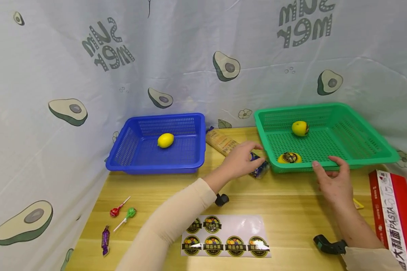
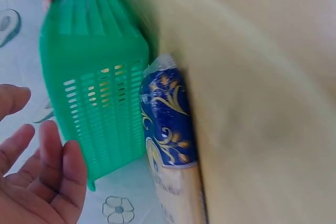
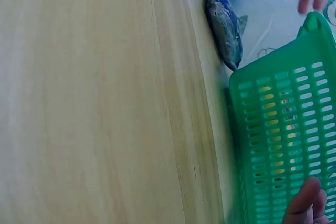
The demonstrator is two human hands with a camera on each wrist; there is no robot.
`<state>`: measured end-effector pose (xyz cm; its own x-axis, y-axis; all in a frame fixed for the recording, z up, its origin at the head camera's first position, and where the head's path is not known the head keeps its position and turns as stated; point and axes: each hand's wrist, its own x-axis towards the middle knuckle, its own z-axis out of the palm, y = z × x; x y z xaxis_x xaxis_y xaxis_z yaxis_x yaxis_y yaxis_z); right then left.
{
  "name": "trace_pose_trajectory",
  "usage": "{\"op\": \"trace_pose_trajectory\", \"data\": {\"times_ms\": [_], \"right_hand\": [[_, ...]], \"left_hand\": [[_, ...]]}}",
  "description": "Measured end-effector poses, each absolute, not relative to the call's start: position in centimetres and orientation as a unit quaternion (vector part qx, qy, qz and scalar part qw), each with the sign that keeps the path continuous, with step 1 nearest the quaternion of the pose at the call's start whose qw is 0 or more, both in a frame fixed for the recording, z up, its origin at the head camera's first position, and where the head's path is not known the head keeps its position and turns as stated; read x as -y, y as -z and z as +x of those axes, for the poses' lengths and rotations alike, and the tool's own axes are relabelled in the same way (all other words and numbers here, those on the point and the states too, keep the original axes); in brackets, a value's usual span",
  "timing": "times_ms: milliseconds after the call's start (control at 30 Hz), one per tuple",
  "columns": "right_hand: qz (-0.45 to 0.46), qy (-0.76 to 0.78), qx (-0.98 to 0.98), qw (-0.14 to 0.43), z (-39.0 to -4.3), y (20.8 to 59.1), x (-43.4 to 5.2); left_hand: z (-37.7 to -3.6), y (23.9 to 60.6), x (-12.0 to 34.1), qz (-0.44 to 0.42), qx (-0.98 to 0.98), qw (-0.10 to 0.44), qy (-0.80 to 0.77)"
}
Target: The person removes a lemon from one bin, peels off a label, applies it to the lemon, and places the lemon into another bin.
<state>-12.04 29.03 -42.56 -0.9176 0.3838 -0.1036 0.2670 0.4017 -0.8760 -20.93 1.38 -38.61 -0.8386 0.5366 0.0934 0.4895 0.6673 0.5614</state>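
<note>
A green basket stands at the right back of the table. Inside it are two yellow lemons, one towards the back and one by the front wall, both with dark round stickers. My right hand holds the basket's front rim, thumb outside and fingers over the edge. Close to the basket's left side, my left hand hovers with thumb and fingers spread, holding nothing. In the left wrist view its fingers look apart from the basket wall. Below that hand lies a pasta packet with a blue end.
A blue basket with a plain lemon stands at left. In front lie a sticker sheet, a red lollipop, a green lollipop and a purple-wrapped candy. A red pasta box lies right. Curtain hangs behind.
</note>
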Motion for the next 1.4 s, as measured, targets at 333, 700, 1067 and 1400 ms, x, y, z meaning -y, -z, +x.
{"op": "trace_pose_trajectory", "data": {"times_ms": [333,700,1067,1400], "right_hand": [[-0.210,-0.480,0.841,0.133,-11.9,42.2,-25.9],[0.021,-0.460,0.885,0.063,-11.2,40.7,-14.6],[0.138,-0.427,0.894,-0.024,-16.7,40.8,-4.0],[0.136,-0.477,0.861,-0.113,-20.5,42.9,-1.2]], "left_hand": [[-14.9,39.6,8.7,0.253,-0.852,0.102,-0.446],[-13.0,37.7,19.2,0.180,-0.872,-0.003,-0.456],[-20.8,33.3,25.4,0.117,-0.932,0.053,-0.339],[-29.2,32.1,27.1,0.154,-0.950,0.163,-0.219]]}}
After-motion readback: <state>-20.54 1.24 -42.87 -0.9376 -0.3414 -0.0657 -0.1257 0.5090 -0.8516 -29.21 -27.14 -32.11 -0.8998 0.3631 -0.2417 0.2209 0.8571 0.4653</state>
